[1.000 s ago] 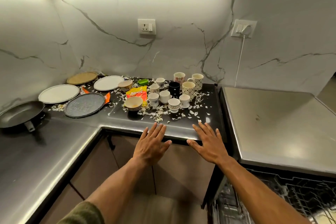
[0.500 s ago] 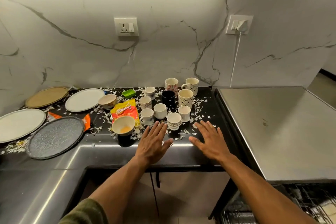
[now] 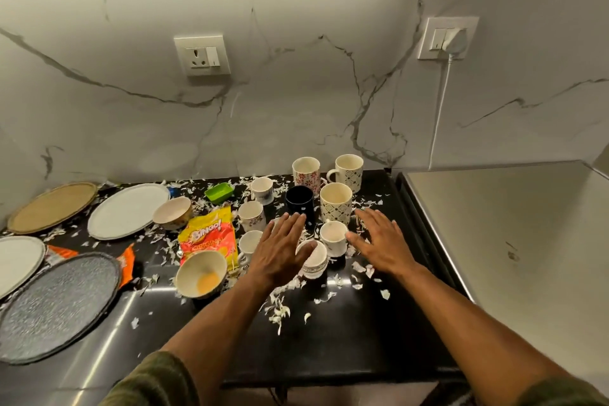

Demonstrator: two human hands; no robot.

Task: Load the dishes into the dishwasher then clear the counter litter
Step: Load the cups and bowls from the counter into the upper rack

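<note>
Your left hand (image 3: 280,249) is spread flat with straight fingers, hovering over the cluster of cups and holding nothing; its thumb side lies just beside the stacked cups (image 3: 313,260), a white pair with a dark patterned band near the base. Your right hand (image 3: 382,242) is likewise flat and empty, fingers straight, palm down just right of a small white cup (image 3: 333,237). The two hands are apart, with those cups between them. Behind your fingers stand a black cup (image 3: 299,204), a tall cream mug with a diamond pattern (image 3: 336,203), a red-flowered mug (image 3: 306,171) and another diamond-patterned mug with a handle (image 3: 348,171). To the left sit two cream bowls, the nearer bowl (image 3: 201,273) showing an orange patch inside, the farther bowl (image 3: 172,212) tilted. A yellow-and-red snack packet (image 3: 209,234) lies between them. Four plates lie at the far left: a tan plate (image 3: 52,206), a white plate (image 3: 128,209), another white plate (image 3: 19,260) cut by the frame's edge, and a speckled grey plate (image 3: 56,306). White shreds of litter (image 3: 276,310) are scattered across the black table (image 3: 346,339).
</note>
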